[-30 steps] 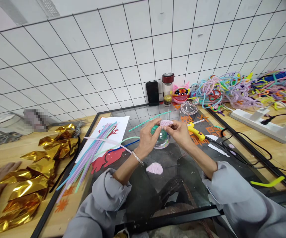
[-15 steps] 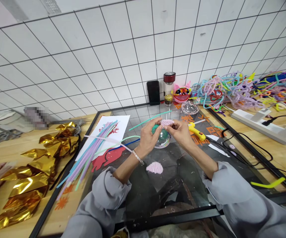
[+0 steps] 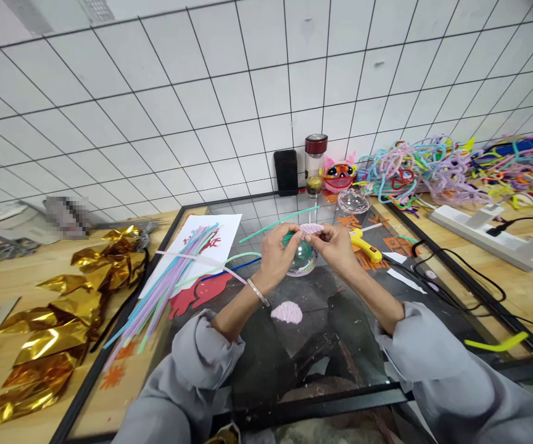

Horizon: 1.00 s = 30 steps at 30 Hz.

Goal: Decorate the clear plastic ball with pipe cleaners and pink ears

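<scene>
My left hand point(image 3: 276, 253) and my right hand point(image 3: 335, 248) meet at the middle of the glass-topped table. Between their fingertips they pinch a small pale-pink striped piece point(image 3: 311, 228), which looks like wound pipe cleaner. Just below it is a clear ball point(image 3: 302, 262) with green inside, partly hidden by my left fingers; I cannot tell whether the pink piece touches it. A second pink piece point(image 3: 287, 312), teardrop-shaped, lies on the glass nearer to me. Right of my right hand rests a yellow glue gun point(image 3: 367, 248).
Colourful pipe cleaners point(image 3: 169, 280) lie across white paper point(image 3: 224, 231) on the left, beside gold foil point(image 3: 51, 336). At the back stand a phone point(image 3: 285, 172) and a bottle point(image 3: 314, 166). A power strip point(image 3: 488, 237), black cables and a pipe-cleaner heap point(image 3: 433, 166) occupy the right.
At the left edge another person's hand has gone from where it lay, and a flat object shows there. My two hands keep their hold on the pink piece, almost unmoved.
</scene>
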### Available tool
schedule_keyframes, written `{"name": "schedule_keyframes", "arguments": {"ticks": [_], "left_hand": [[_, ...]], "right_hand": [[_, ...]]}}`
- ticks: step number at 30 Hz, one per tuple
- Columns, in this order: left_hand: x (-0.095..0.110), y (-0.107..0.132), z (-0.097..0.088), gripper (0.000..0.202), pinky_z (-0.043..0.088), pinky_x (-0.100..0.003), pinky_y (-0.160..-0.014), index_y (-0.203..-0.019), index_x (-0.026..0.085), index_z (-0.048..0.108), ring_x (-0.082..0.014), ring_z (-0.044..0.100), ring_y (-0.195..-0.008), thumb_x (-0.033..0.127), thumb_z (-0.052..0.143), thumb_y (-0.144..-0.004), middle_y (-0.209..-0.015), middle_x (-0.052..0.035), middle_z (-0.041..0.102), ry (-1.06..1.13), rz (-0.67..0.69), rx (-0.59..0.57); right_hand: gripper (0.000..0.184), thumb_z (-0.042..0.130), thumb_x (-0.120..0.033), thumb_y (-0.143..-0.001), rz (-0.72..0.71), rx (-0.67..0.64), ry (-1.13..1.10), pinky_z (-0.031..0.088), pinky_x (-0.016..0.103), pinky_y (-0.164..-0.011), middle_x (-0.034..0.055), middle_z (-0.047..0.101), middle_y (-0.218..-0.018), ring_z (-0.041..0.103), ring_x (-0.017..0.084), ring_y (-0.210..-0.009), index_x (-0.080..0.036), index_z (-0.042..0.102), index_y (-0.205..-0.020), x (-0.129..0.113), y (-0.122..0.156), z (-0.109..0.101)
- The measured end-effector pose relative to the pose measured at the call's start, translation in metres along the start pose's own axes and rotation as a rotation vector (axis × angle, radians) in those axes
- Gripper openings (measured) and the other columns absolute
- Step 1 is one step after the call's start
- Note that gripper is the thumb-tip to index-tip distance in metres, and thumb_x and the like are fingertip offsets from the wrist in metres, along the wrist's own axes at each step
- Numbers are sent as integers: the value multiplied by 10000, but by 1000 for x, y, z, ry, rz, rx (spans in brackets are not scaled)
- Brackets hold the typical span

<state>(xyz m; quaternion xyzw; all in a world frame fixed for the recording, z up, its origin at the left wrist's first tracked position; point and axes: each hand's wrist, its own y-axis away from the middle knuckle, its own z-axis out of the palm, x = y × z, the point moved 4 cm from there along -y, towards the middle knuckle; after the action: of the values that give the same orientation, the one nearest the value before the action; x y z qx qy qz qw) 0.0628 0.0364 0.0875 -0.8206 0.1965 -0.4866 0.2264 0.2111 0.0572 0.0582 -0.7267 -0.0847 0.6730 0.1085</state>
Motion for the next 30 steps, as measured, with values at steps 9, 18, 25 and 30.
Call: {"name": "schedule_keyframes", "arguments": {"ticks": [9, 18, 25, 30], "left_hand": [[0, 0, 0, 149, 504, -288, -805, -884, 187, 695, -172, 672, -854, 296, 599, -920, -878, -30, 737, 32, 18, -2], [-3, 0, -2, 139, 505, -282, -816, -892, 180, 687, -167, 672, -869, 285, 601, -919, -888, -30, 733, 39, 17, 0], [-2, 1, -2, 133, 507, -294, -828, -903, 181, 690, -174, 676, -881, 275, 598, -921, -901, -35, 738, 37, 16, -9], [-2, 1, -3, 126, 505, -290, -836, -901, 179, 692, -179, 680, -886, 267, 601, -912, -908, -38, 738, 49, -8, -19]], "right_hand": [[279, 721, -421, -631, 3, -6, -29, 320, 264, -525, -34, 493, -560, 405, 104, -551, -184, 578, -593, 1, 1, 0], [260, 776, -394, -588, 80, -94, -153, 396, 258, -560, -25, 578, -586, 489, 109, -571, -172, 651, -643, -7, 0, -4], [220, 755, -357, -572, 87, -85, -130, 377, 254, -541, -25, 569, -560, 472, 101, -546, -170, 643, -597, -7, 0, -6], [234, 777, -365, -586, 84, -117, -110, 392, 258, -558, -15, 592, -580, 498, 112, -567, -169, 652, -608, -9, 1, -6]]}}
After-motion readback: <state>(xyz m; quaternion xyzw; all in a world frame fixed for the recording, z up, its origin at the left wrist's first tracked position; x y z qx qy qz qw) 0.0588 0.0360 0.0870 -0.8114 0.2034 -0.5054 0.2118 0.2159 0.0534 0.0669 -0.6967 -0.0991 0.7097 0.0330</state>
